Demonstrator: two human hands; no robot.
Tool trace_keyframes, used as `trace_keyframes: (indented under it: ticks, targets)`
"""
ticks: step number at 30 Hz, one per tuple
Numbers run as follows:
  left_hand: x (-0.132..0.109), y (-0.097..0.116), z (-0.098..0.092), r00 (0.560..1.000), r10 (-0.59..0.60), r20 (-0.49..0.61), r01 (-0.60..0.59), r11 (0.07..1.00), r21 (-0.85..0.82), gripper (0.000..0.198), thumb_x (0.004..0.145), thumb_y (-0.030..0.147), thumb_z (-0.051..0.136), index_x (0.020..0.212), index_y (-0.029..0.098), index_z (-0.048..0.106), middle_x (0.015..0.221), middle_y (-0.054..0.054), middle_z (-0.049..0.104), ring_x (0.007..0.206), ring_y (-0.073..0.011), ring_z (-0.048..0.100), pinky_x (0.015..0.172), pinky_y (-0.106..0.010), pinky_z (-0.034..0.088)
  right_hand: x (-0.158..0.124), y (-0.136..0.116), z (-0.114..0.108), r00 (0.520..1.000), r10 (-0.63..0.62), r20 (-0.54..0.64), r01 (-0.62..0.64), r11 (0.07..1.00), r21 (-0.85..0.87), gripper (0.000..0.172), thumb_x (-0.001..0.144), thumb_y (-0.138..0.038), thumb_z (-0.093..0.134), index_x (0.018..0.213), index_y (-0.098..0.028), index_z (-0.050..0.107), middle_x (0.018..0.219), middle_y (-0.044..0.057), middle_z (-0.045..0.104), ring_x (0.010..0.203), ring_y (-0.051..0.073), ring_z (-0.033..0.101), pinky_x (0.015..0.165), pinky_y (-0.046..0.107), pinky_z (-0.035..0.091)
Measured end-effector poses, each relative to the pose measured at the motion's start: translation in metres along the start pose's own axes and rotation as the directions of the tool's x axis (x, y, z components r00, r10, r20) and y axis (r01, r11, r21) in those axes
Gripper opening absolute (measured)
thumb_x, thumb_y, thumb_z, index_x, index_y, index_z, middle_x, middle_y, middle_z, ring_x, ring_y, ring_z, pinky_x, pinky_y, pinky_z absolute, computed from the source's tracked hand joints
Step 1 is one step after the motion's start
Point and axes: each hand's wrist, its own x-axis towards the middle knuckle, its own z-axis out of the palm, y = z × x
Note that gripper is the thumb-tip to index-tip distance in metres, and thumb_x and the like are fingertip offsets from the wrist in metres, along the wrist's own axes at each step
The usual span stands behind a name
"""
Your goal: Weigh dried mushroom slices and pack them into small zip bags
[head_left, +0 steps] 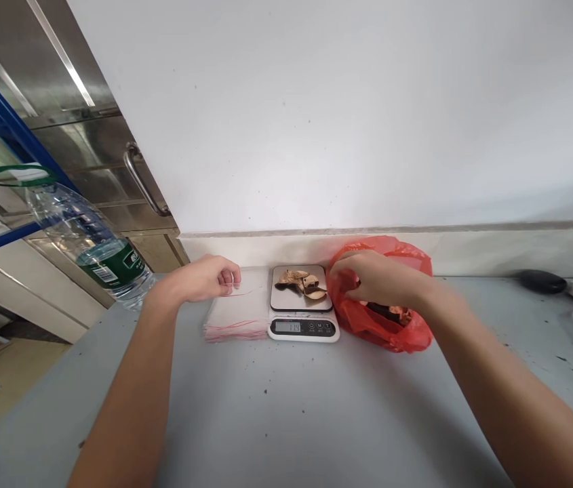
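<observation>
Curls the left hand [219,276] over the clear bags [238,313] and extends the right hand [367,274] at the mouth of the red bag [388,340]; cannot tell either grip. Has dried pieces [312,285] on the scale [304,328], presumably central for short reaches.

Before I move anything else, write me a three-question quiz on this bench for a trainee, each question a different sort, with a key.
1. True or false: the display of the scale shows no digits.
2. Multiple choice: what lies on the scale's plate? A) a green-labelled bottle; B) brown curled pieces; C) a white cable.
3. Fill in the blank: the ____ hand is at the red bag.

Key:
1. False; digits show on it.
2. B.
3. Right; the right hand is there.
</observation>
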Motion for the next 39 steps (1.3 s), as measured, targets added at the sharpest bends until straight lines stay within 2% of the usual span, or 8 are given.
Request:
trace_keyframes:
  ticks: [9,15,22,25,28,32,34,39]
  targets:
    - [-0.004,0.006,-0.002,0.969,0.093,-0.23,-0.105,0.994,-0.04,0.021,0.067,0.042,0.056,0.073,0.022,0.062,0.076,-0.005,0.065,0.07,-0.0223,0.06,0.061,-0.03,0.043,-0.006,-0.023,-0.009,0.998,0.069,-0.007,-0.069,0.997,0.029,0.032,0.089,-0.016,0.056,0.113,-0.02,0.077,0.114,0.009,0.073,0.062,0.016,0.067,0.06,0.031,0.052]
    - [-0.005,0.01,-0.001,0.968,0.096,-0.231,-0.12,0.988,-0.094,0.014,0.066,0.035,0.06,0.066,0.023,0.054,0.066,0.0,0.056,0.06,-0.0174,0.05,0.055,-0.028,0.036,-0.004,-0.026,-0.002,0.982,-0.121,-0.147,0.133,0.988,0.074,0.023,0.091,-0.022,0.057,0.102,-0.02,0.077,0.1,0.008,0.076,0.085,0.023,0.07,0.07,0.031,0.052]
    - [-0.008,0.027,0.004,0.917,0.156,-0.367,-0.232,0.957,-0.174,0.015,0.065,0.022,0.061,0.066,0.023,0.046,0.061,0.004,0.05,0.057,-0.0129,0.042,0.053,-0.025,0.032,-0.014,-0.063,0.005,0.912,-0.401,-0.092,0.411,0.882,0.23,0.035,0.1,-0.024,0.047,0.131,-0.027,0.062,0.078,-0.003,0.068,0.066,0.016,0.061,0.064,0.027,0.042]
    - [-0.012,0.033,0.006,0.879,0.19,-0.438,-0.293,0.939,-0.181,0.017,0.063,0.018,0.058,0.064,0.022,0.042,0.061,0.006,0.046,0.057,-0.0115,0.039,0.053,-0.025,0.029,-0.012,-0.072,0.01,0.923,-0.372,-0.103,0.384,0.906,0.175,0.02,0.102,-0.026,0.046,0.106,-0.026,0.065,0.064,-0.006,0.053,0.055,0.014,0.047,0.059,0.027,0.035]
    - [-0.014,0.039,0.007,0.853,0.209,-0.477,-0.343,0.915,-0.212,0.015,0.063,0.018,0.056,0.064,0.022,0.042,0.061,0.006,0.045,0.059,-0.0109,0.04,0.054,-0.024,0.03,-0.01,-0.074,0.013,0.935,-0.319,-0.156,0.344,0.922,0.179,0.037,0.103,-0.031,0.046,0.068,-0.023,0.047,0.056,-0.005,0.041,0.051,0.012,0.037,0.056,0.028,0.031]
    - [-0.013,0.043,0.009,0.86,0.218,-0.461,-0.365,0.894,-0.259,0.014,0.064,0.019,0.056,0.066,0.022,0.043,0.063,0.006,0.046,0.059,-0.0107,0.04,0.055,-0.024,0.032,-0.011,-0.073,0.014,0.887,-0.299,-0.351,0.413,0.854,0.316,0.009,0.098,-0.026,0.053,0.092,-0.023,0.059,0.069,-0.004,0.06,0.06,0.013,0.054,0.061,0.026,0.038]
    - [-0.012,0.045,0.01,0.868,0.214,-0.447,-0.36,0.892,-0.272,0.016,0.064,0.019,0.057,0.067,0.022,0.042,0.063,0.006,0.045,0.059,-0.0106,0.04,0.055,-0.024,0.032,-0.011,-0.072,0.013,0.874,-0.322,-0.363,0.438,0.845,0.307,0.015,0.098,-0.025,0.051,0.109,-0.023,0.062,0.078,-0.002,0.067,0.067,0.015,0.06,0.065,0.026,0.04]
    - [-0.015,0.048,0.011,0.878,0.216,-0.426,-0.358,0.888,-0.288,0.023,0.065,0.017,0.058,0.066,0.022,0.036,0.063,0.006,0.041,0.058,-0.0101,0.037,0.055,-0.024,0.029,-0.01,-0.075,0.015,0.936,-0.298,-0.187,0.335,0.917,0.216,0.039,0.104,-0.037,0.043,0.068,-0.023,0.053,0.063,-0.003,0.053,0.057,0.014,0.044,0.059,0.029,0.031]
